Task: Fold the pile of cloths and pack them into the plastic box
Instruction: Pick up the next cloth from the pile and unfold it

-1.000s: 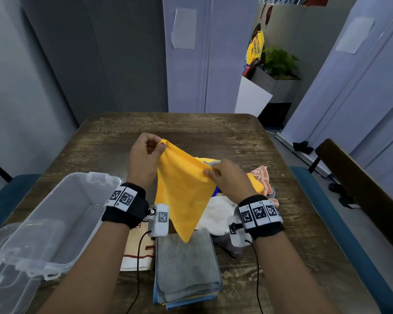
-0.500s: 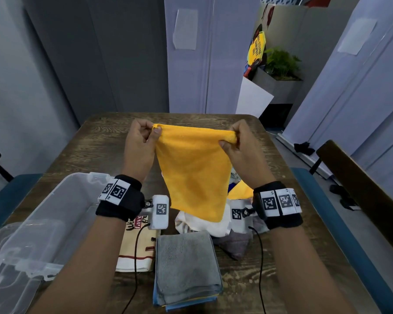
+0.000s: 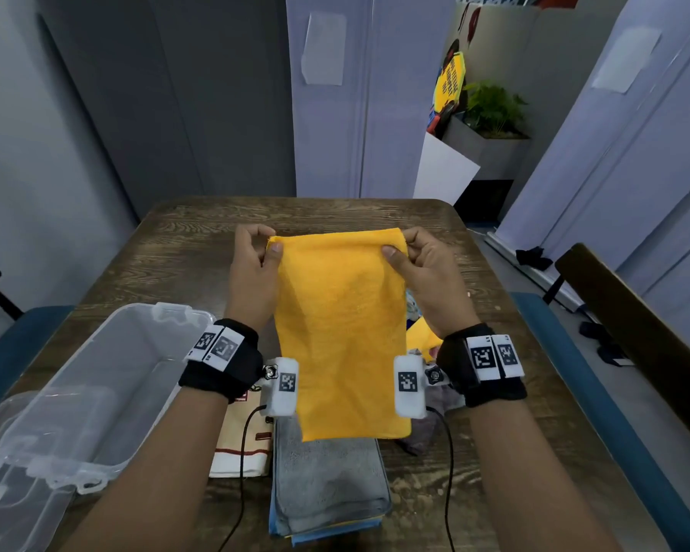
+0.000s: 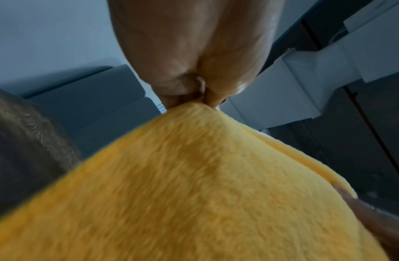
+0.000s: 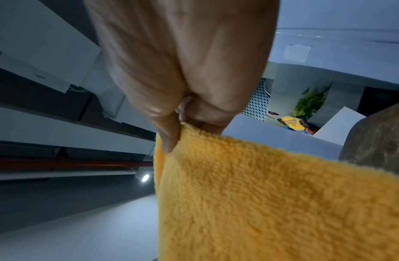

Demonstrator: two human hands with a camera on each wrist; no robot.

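While the yellow cloth (image 3: 341, 332) is suspended at the centre of the head view, its upper edge is held level between both hands. The upper left corner is pinched between the thumb and curled fingers of the left hand (image 3: 253, 268). The upper right corner is pinched in the same manner by the right hand (image 3: 427, 280). In each wrist view, the fingertips are seen closed on a corner of the fleecy fabric, and a second layer is visible behind the front layer.

The cloth hangs flat above the wooden surface (image 3: 168, 253). In the frame, its lower edge overlaps the far end of a stack of folded cloths (image 3: 327, 480) at the lower centre. A grey cloth lies on top of this stack, and blue and yellow edges are exposed beneath it. A folded beige cloth (image 3: 242, 456) is placed just left of the stack.

The unfolded pile (image 3: 419, 336) is mostly hidden behind the held cloth and the right wrist, so only small portions are visible at centre right. The clear plastic box (image 3: 168, 310) stands open at the lower left of the frame. A clear lid (image 3: 1, 496) is seen at the lower left corner, overlapping the box in the frame.
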